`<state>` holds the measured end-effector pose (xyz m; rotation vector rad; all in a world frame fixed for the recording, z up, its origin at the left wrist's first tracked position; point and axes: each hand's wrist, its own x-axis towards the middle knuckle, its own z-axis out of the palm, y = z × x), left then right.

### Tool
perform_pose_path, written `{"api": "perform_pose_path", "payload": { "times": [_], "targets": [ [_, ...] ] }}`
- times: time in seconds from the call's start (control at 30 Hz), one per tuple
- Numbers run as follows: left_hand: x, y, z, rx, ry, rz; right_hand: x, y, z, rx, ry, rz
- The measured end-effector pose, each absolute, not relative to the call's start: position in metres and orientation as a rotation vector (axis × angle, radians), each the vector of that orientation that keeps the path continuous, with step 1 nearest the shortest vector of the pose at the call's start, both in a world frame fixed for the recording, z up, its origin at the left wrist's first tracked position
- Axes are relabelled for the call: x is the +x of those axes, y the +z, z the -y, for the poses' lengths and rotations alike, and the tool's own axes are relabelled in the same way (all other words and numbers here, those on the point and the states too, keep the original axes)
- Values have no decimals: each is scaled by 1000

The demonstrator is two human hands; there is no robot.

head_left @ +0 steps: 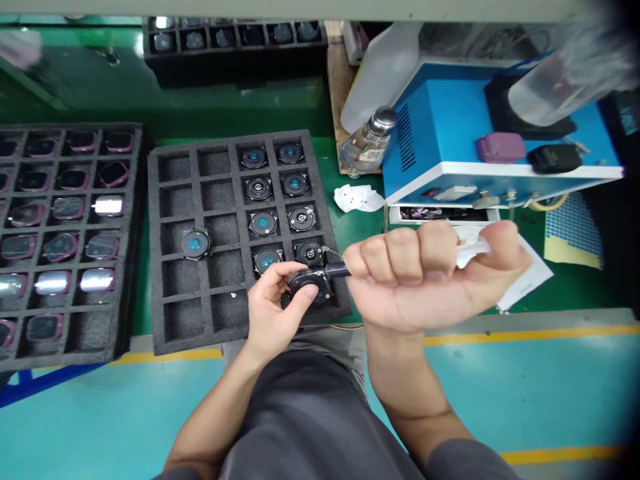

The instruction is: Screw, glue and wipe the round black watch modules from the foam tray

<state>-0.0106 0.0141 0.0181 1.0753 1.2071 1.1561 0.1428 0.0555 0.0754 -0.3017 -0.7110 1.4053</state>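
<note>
My left hand (273, 310) pinches a round black watch body (311, 287) between thumb and fingers, above the near right corner of a dark grey foam tray (156, 293). My right hand (415, 273) is wrapped in a fist around a black pen-like tool (337, 270), whose end meets the watch's edge. Most of the tool is hidden in the fist. Something white, like tissue (470, 250), shows by the right thumb. More round watch bodies (263, 223) lie in the tray's two right columns. A single one (195, 245) rests in the left column.
At the left stands another foam tray (133, 267) of purple-framed square watches. A third tray (235, 67) is at the back. To the right are a blue machine (450, 120), a glass bottle (369, 143), a white plastic bottle (383, 73) and crumpled tissue (357, 198).
</note>
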Motion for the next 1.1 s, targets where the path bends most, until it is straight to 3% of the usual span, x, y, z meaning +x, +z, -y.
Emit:
{"api": "perform_pose_path", "payload": {
  "times": [1.1],
  "targets": [
    [-9, 17, -15, 1058, 1173, -1210, 149, 79, -53, -371, 1404, 765]
  ]
}}
